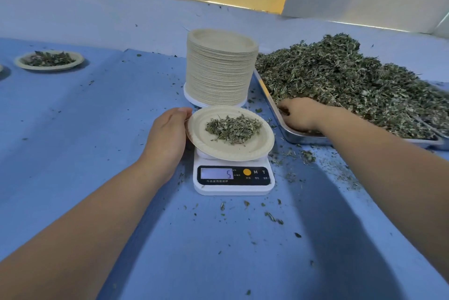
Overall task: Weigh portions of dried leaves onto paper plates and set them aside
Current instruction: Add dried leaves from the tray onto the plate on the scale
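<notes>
A white kitchen scale stands on the blue table and its display reads 5. On it rests a paper plate with a small heap of dried leaves. My left hand grips the plate's left rim, thumb on top. My right hand reaches into the near corner of a metal tray heaped with dried leaves; its fingers are curled down among the leaves, and whether they hold any is hidden.
A tall stack of paper plates stands just behind the scale. A filled plate sits far left, with another plate's edge at the frame's left border. Leaf crumbs are scattered on the blue table around the scale.
</notes>
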